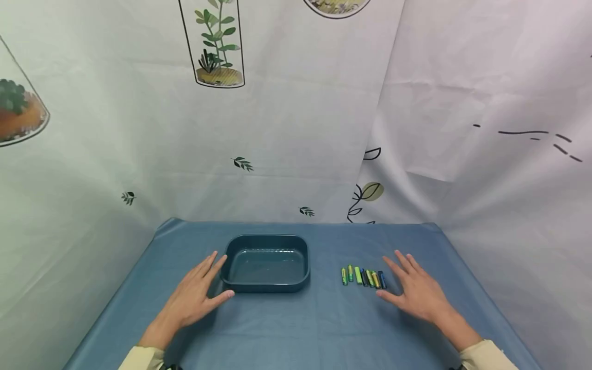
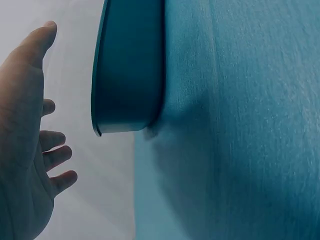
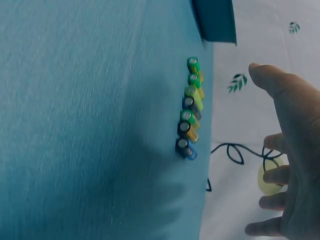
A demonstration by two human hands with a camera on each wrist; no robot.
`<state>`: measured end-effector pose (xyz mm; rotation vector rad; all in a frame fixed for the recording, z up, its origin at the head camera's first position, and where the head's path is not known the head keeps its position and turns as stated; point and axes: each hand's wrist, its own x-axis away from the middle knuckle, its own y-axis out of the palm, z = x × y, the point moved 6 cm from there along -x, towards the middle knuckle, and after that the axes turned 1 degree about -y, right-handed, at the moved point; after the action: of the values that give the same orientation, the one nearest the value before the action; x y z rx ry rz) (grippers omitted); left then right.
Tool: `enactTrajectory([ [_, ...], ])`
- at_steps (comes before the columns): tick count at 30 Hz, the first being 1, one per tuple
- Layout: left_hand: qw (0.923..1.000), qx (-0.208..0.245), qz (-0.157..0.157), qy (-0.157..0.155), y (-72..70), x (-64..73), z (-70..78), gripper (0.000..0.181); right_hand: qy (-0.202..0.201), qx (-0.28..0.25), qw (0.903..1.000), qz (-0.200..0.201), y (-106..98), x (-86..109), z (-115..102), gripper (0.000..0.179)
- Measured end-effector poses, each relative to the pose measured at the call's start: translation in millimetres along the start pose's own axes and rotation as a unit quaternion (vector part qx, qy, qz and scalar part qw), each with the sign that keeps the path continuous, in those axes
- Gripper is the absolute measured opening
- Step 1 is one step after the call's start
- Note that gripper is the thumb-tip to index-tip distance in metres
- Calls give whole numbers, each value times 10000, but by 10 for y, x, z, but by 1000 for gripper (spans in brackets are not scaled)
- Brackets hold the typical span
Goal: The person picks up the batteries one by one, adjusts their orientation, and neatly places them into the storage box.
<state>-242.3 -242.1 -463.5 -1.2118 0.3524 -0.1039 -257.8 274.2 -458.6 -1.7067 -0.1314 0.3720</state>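
My left hand [image 1: 191, 295] hovers beside the left end of a dark teal rectangular dish [image 1: 265, 288], fingers spread and holding nothing. In the left wrist view the dish's side wall [image 2: 130, 70] stands a little beyond the thumb and fingers. My right hand [image 1: 418, 290], also spread and holding nothing, hovers just right of a row of batteries [image 1: 357, 276]. Several of these small cylinders, green, yellow and dark blue, lie side by side on the cloth. The right wrist view shows their ends facing the camera, with a blue battery [image 3: 185, 148] at one end of the row.
Blue cloth [image 1: 287, 329] covers the table, whose far edge meets a white printed curtain [image 1: 296, 128]. The curtain also hangs along both sides. The dish stands left of the batteries, with a strip of cloth between them.
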Motion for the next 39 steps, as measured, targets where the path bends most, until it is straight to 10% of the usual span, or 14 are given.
enactTrajectory([
  [15, 9868, 1402, -104, -803, 194, -109, -226, 95, -45, -376, 9991, 171, -31, -60, 263, 90],
  [39, 9665, 2292, 688, -925, 331, -149, -390, 79, -171, -1524, 9881, 142, 142, -163, 572, 80],
])
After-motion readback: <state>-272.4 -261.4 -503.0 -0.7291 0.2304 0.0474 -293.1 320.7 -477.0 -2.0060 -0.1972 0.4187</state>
